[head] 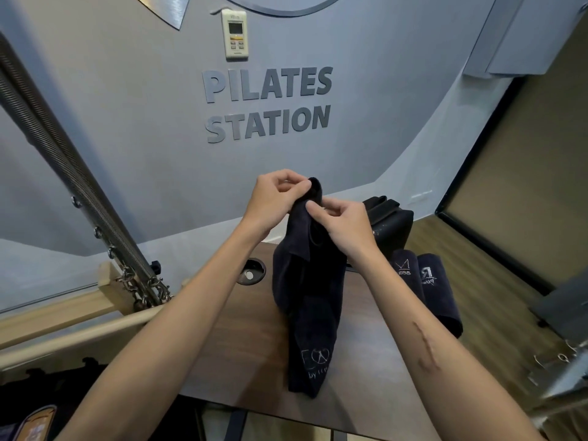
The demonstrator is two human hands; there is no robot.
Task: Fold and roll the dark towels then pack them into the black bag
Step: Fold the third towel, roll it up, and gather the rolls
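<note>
A dark towel (310,300) with a pale logo near its lower end hangs lifted above the brown desk (248,351), its bottom resting on the desktop. My left hand (276,195) pinches its top edge, and my right hand (343,224) pinches the cloth just below and to the right. The black bag (393,222) stands behind my right hand at the back of the desk. Two rolled dark towels (424,288) with white logos lie side by side at the desk's right edge, in front of the bag.
A round cable hole (251,271) sits in the desk left of the hanging towel. A wooden frame with metal springs and chains (140,281) runs along the left. The grey wall bears lettering and a remote holder (234,33). Wood floor lies to the right.
</note>
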